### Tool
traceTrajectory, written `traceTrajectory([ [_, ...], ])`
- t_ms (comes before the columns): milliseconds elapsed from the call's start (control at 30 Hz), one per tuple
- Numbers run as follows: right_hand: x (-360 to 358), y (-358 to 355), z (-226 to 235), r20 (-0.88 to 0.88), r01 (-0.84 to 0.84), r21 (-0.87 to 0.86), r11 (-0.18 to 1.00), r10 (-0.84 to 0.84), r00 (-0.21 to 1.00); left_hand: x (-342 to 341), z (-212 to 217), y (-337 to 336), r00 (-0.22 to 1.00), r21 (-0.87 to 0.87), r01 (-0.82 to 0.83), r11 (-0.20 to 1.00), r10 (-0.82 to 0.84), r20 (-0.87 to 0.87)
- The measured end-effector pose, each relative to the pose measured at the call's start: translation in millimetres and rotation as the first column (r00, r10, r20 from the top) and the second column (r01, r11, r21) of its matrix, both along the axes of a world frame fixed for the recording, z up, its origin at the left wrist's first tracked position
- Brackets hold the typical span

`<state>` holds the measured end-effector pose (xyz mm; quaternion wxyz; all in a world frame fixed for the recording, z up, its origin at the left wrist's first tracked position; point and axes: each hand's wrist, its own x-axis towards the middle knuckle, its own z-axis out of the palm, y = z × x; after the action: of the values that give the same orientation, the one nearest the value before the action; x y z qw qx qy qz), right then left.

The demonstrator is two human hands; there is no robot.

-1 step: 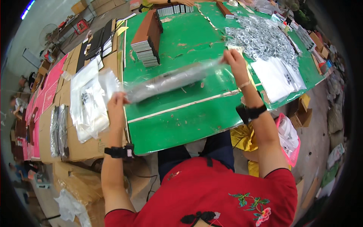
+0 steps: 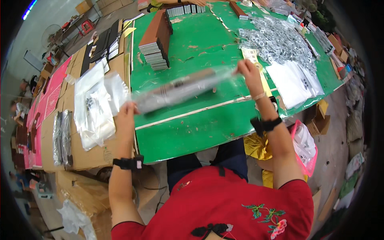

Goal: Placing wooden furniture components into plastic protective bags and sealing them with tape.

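Between my two hands a clear plastic bag is stretched above the green table, with a long brown and silver piece inside it, blurred by motion. My left hand is closed on the bag's left end. At the other end, my right hand pinches the bag's corner; its right stretch looks flat and thin. To the left of my left hand lie clear plastic bags on cardboard. Two wrapped long pieces rest further left. A stack of brown and silver strips stands beyond the held bag.
A heap of metal rings covers the table's far right. Nearer sits a pile of white plastic bags, beside a yellow paper strip. Another person's hand shows at the far edge. A pink basket stands below the table's right side.
The held bag has turned, showing more of the brown piece inside. My right hand has come slightly nearer and right; my left hand has shifted a little.
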<state>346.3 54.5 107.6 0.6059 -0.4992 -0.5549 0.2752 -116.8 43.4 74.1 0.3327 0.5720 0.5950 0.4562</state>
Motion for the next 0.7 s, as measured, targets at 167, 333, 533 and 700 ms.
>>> traceTrajectory([
  [167, -1.3, -79.0, -80.3, 0.214, -0.042, -0.271, 0.962, 0.103, 0.971, 21.7, -44.5, -53.2, 0.761, 0.189, 0.211, 0.959, -0.04, -0.647],
  [333, 2.6, -95.3, -75.4, 0.469, 0.06, -0.265, 0.962, 0.074, 0.88, 22.5, -36.3, -52.1, 0.752, 0.196, 0.241, 0.95, -0.055, -0.657],
  [533, -7.2, -129.7, -16.0, 0.888, 0.418, -0.04, 0.908, -0.16, 0.432, -12.8, 11.4, -81.6, 0.607, -0.123, 0.58, 0.806, -0.527, -0.595],
  [700, -65.9, -52.5, 23.7, 0.82, -0.127, 0.043, 0.991, 0.038, 0.571, -27.8, 64.1, -28.0, 0.844, -0.475, 0.208, 0.855, -0.402, -0.354],
])
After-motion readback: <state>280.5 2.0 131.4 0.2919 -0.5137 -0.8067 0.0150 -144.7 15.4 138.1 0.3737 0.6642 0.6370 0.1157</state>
